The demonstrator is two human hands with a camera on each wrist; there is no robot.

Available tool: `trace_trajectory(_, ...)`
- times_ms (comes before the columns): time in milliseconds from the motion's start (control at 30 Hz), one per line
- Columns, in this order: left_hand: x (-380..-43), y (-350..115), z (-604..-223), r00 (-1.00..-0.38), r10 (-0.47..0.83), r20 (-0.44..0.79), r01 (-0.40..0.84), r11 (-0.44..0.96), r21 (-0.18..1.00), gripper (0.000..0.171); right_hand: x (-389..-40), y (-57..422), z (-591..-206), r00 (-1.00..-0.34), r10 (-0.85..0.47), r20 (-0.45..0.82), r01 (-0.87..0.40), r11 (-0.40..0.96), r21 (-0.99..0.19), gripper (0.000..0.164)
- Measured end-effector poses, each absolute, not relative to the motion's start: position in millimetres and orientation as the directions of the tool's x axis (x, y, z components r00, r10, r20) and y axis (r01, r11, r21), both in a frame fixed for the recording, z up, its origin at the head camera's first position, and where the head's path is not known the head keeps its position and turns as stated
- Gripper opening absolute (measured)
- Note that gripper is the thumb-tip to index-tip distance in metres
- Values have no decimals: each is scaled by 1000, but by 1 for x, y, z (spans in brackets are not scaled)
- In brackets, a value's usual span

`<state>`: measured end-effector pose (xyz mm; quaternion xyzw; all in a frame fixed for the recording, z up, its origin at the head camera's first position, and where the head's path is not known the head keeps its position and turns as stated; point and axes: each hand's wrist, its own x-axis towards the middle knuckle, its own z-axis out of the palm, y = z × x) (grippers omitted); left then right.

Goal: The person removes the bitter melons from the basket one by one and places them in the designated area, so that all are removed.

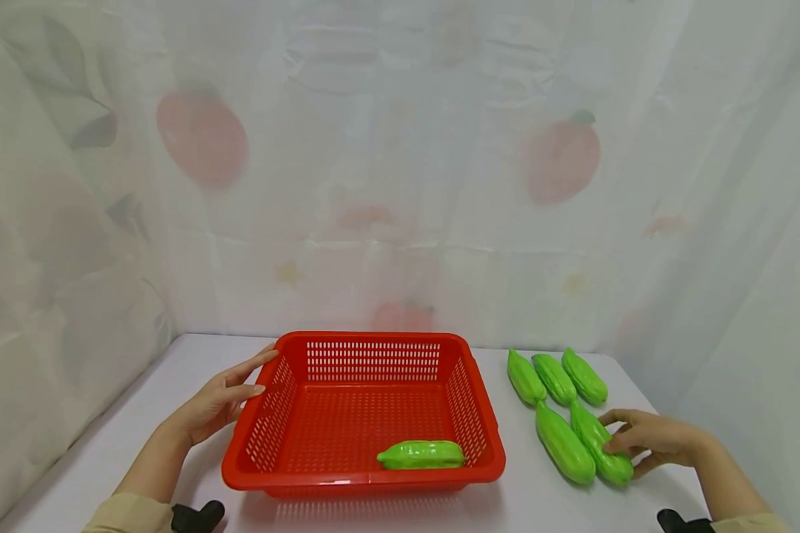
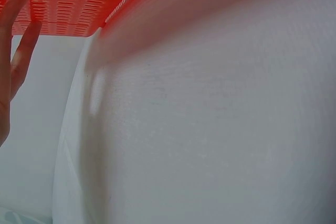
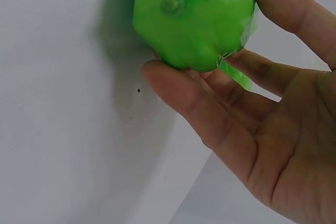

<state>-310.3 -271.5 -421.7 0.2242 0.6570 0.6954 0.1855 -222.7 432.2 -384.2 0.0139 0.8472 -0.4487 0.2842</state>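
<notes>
In the head view my right hand [image 1: 653,438] is at the nearest right one of several glossy green ribbed toy gourds [image 1: 596,437]. The right wrist view shows the rounded end of that gourd [image 3: 194,19] between my thumb and fingers, which pinch it. My left hand [image 1: 216,403] rests against the left side of a red plastic basket [image 1: 363,480], fingertips at its rim. Seen from the left wrist, two of its fingers [image 2: 23,56] stretch to the slotted basket wall [image 2: 68,3]. One green gourd [image 1: 421,454] lies inside the basket, near its front right corner.
More green gourds lie beside and behind the pinched one: one gourd [image 1: 565,444] just left of it, three others in a back row, including one gourd [image 1: 583,376] at far right. A white table [image 1: 200,474] carries everything. Pale printed curtains [image 1: 400,185] enclose the back and sides.
</notes>
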Motion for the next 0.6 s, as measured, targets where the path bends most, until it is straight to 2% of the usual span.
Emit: trace_trajectory(600, -311, -272, -423, -831, 553, 66, 32, -72, 997, 62, -224, 433, -385, -848, -192, -495, 286, 621, -730, 68)
